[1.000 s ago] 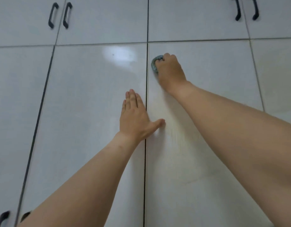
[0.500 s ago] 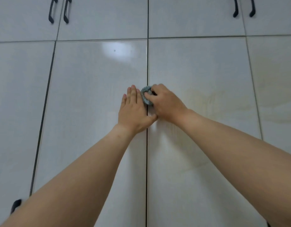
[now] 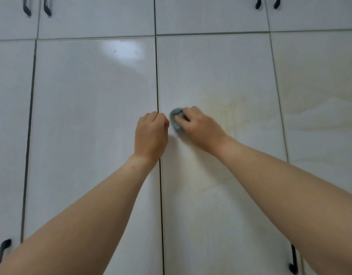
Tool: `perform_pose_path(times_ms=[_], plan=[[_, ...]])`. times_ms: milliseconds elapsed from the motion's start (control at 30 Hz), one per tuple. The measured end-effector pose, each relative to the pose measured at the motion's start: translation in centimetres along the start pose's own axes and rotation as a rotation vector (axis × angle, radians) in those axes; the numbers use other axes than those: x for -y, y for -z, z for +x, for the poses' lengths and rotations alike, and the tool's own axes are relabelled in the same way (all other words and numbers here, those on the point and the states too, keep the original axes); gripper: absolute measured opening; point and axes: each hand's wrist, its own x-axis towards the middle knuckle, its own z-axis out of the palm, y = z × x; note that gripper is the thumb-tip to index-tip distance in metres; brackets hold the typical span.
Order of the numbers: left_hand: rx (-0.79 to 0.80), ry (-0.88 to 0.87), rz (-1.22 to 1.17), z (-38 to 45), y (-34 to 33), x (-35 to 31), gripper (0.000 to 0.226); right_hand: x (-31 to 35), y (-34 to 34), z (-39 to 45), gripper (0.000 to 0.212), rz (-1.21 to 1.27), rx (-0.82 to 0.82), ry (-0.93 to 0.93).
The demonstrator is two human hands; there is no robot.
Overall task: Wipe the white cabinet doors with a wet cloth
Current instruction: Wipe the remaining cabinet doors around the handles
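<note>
Glossy white cabinet doors fill the view. My right hand [image 3: 201, 128] presses a small bunched grey-blue cloth [image 3: 176, 120] against the right middle door [image 3: 216, 76], just right of the centre seam. Most of the cloth is hidden under my fingers. Faint wet streaks show on that door to the right of my hand. My left hand [image 3: 151, 133] rests on the left middle door [image 3: 92, 116] at the seam, fingers curled into a loose fist with nothing in it, close beside the cloth.
Black handles sit on the upper doors at top left [image 3: 46, 7] and top right [image 3: 258, 3]. More black handles show at bottom left [image 3: 3, 250] and bottom right [image 3: 293, 261]. A dark vertical gap [image 3: 30, 116] separates the left doors.
My right hand has slid the cloth down from the door's top edge to mid-height beside the seam. My left hand's flat fingers have curled into a fist.
</note>
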Motion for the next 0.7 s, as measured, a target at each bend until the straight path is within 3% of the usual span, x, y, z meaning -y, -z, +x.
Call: perform_pose_path(times_ms=[100, 133, 167, 200, 300, 367, 500, 533, 600, 700], plan=[[0.017, 0.028, -0.003, -0.2, 0.1, -0.1, 0.012, -4.5, 0.7, 1.6, 0.028, 0.025, -0.088, -0.571], [0.029, 0.028, 0.014, 0.0, 0.1, -0.2, 0.009, -4.3, 0.6, 2.2, 0.031, 0.031, -0.109, -0.672], [0.077, 0.04, 0.038, 0.1, -0.1, -0.3, 0.019, -3.3, 0.7, 2.6, 0.033, 0.027, -0.094, -0.675], [0.181, 0.07, 0.06, 0.3, -0.2, -0.7, 0.042, -2.0, 0.7, 2.8, 0.036, 0.036, -0.059, -0.604], [0.457, 0.161, 0.131, 0.1, -1.0, -1.5, 0.105, -0.8, 0.2, -0.5, 0.039, -0.042, 0.026, -0.096], [0.493, 0.186, 0.177, 0.0, -1.7, -2.0, 0.128, -4.2, 1.1, -2.8, 0.033, -0.133, 0.021, -0.071], [0.553, 0.281, 0.197, 0.3, -2.4, -3.2, 0.147, -11.0, 2.3, -3.8, 0.041, -0.033, -0.176, -0.878], [0.543, 0.294, 0.204, 0.4, -2.5, -3.5, 0.147, -10.6, 1.9, -3.3, 0.045, -0.042, -0.16, -0.905], [0.506, 0.332, 0.191, 0.4, -2.6, -4.3, 0.144, -7.6, 1.5, -2.3, 0.044, 0.009, -0.144, -0.728], [0.425, 0.398, 0.156, 0.2, -3.0, -5.3, 0.139, -5.8, 1.3, -5.5, 0.036, -0.045, -0.009, -0.051]])
